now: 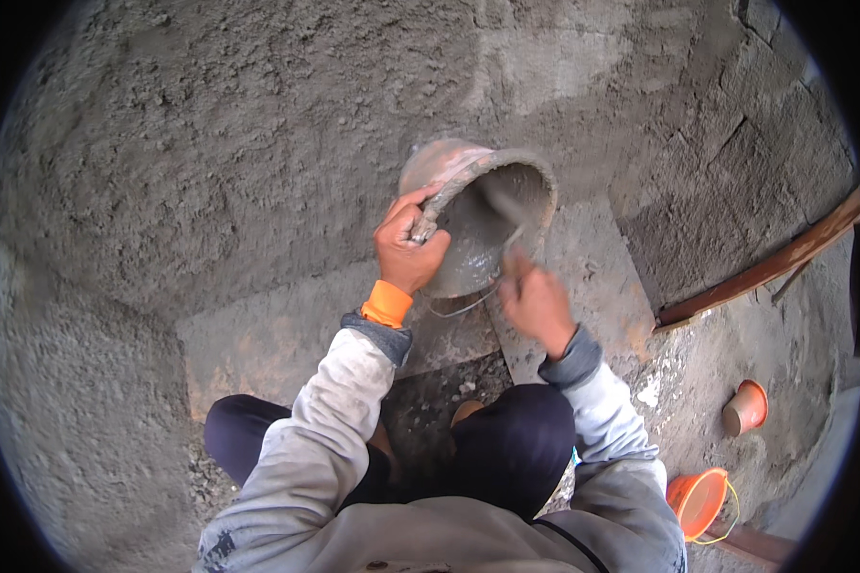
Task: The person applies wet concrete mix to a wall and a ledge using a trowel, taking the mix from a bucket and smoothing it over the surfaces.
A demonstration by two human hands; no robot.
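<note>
A mortar-crusted bucket (428, 168) is tipped on its side in front of me, its mouth turned toward my right. My left hand (409, 241) grips its thick, caked rim, with an orange band at the wrist. Wet grey mortar coats the inside. My right hand (537, 298) is closed round the handle of a trowel (506, 205), whose blade reaches into the bucket mouth and is blurred by motion. The bucket's thin wire handle (463, 307) hangs below the rim between my hands.
Rough, freshly coated wall (258, 143) rises ahead and to the left. Flat boards (268, 334) lie beneath the bucket. A wooden beam (764, 265) slants at the right. Lower right are a small orange bucket (743, 411) and a larger orange bucket (699, 504) with a yellow handle.
</note>
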